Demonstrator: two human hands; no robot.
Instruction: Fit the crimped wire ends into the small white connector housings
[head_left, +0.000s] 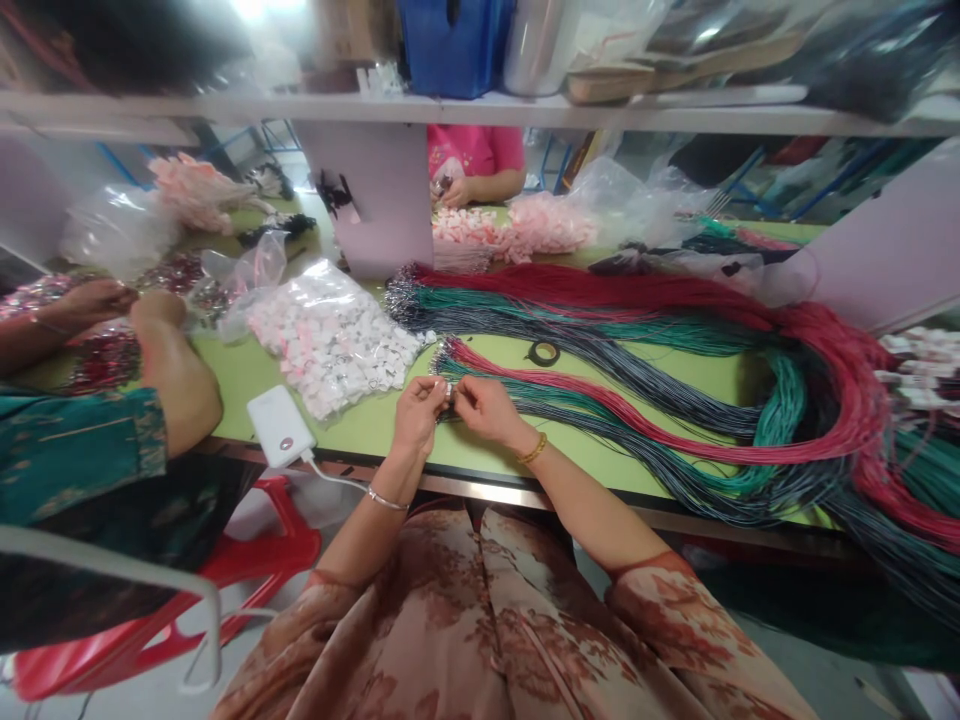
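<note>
Close together near the table's front edge, my two hands meet over the ends of the wires. My left hand [421, 412] pinches a small white connector [448, 390] between thumb and fingertips. Beside it, the fingers of my right hand [484, 408] are closed at the connector's right side; a thin dark wire seems to be in them, though it is mostly hidden. Just behind lie bundles of red wires [600, 400], green wires [570, 402] and dark grey wires [637, 455], with metal-tipped ends at the left. A clear bag of white connectors [330, 335] lies left of my hands.
A white power bank [280, 426] with a cable sits at the table's front edge. A roll of black tape [544, 352] lies among the wires. Overhead runs a shelf [480, 112] with a blue bin [455, 45]. Co-workers' hands are at the left and across the table.
</note>
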